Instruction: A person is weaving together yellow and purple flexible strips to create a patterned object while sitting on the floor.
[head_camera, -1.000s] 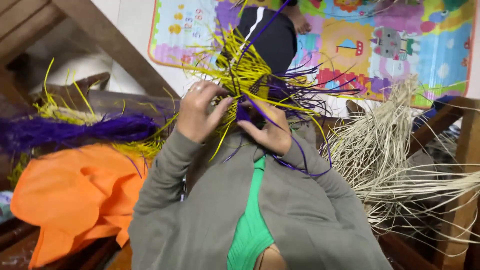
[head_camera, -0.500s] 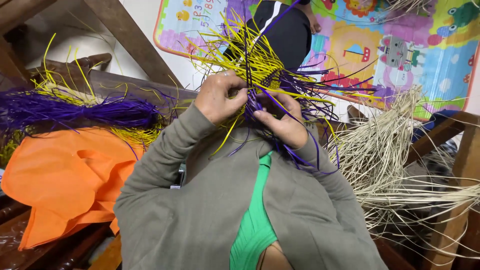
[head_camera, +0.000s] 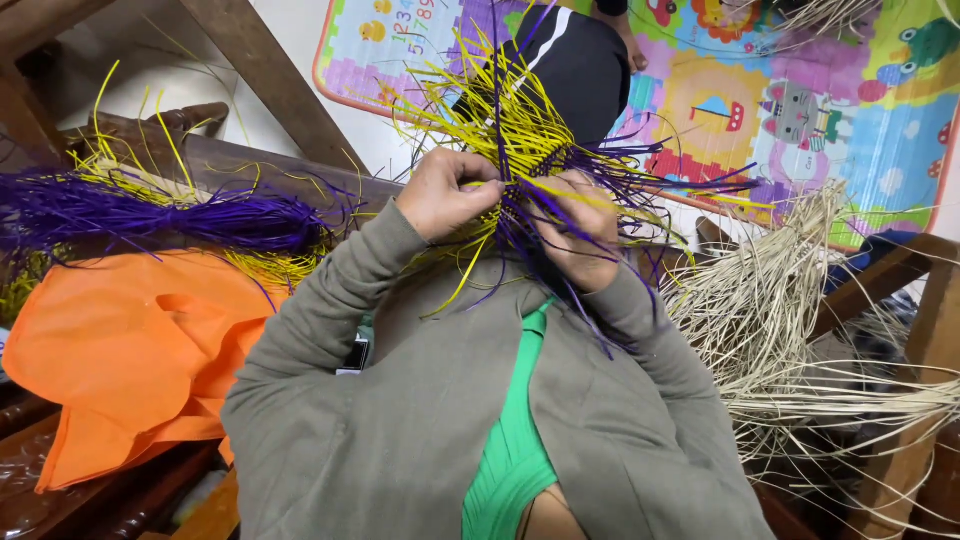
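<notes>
Loosely, yellow and purple woven strips (head_camera: 530, 160) splay outward.

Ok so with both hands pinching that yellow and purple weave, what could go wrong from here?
1. The left hand and right hand grip only the middle of the woven piece; if either slips, the loose strips might slide out of the weave.
2. Long purple strands trail over the grey sleeve and may snag.
3. The pale straw pile lies close by and could tangle with them.
</notes>
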